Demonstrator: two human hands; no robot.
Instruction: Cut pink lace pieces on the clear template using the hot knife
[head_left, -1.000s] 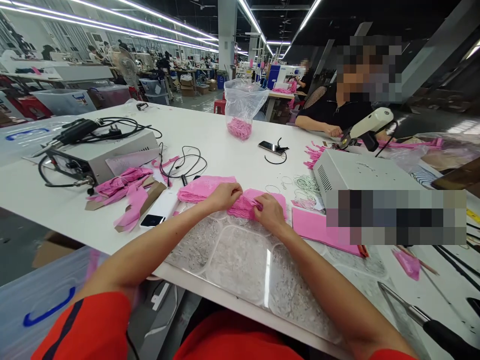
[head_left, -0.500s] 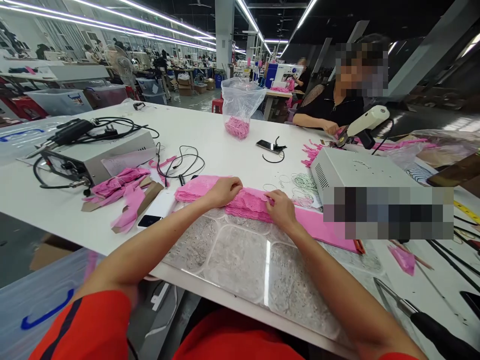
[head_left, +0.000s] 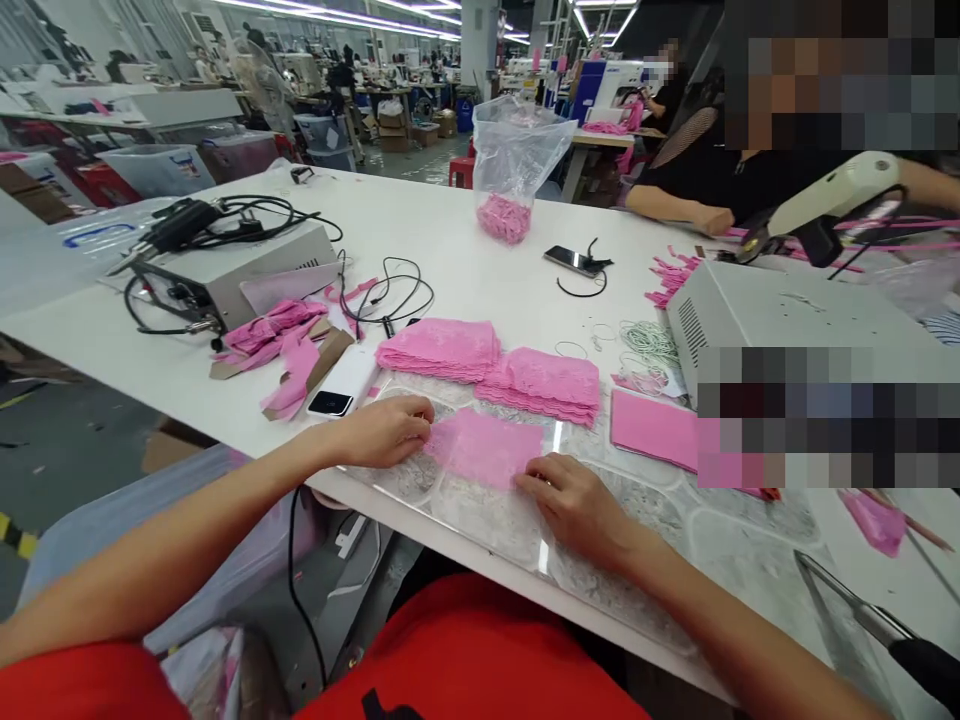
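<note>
A single thin piece of pink lace fabric (head_left: 484,445) lies spread over the clear-covered, stone-patterned mat (head_left: 480,515). My left hand (head_left: 394,430) pinches its left edge, fingers closed. At the lower right corner of the same piece, my right hand (head_left: 566,490) holds it between thumb and fingertips. Just beyond are two stacks of pink lace pieces, the left stack (head_left: 439,348) and the right stack (head_left: 540,382), side by side and touching. To the right, a flat, smooth pink block (head_left: 652,428) rests on the mat.
A grey box with a cable (head_left: 255,270) stands at left, beside pink scraps (head_left: 281,335) and a white power bank (head_left: 345,380). At right are another grey box (head_left: 795,310) and a black-handled tool (head_left: 862,605). A co-worker's hand (head_left: 712,218) rests across the table.
Both hands have come off the stacks and moved toward me, bringing one lace piece down onto the mat. The view has shifted, and the co-worker has leaned nearer.
</note>
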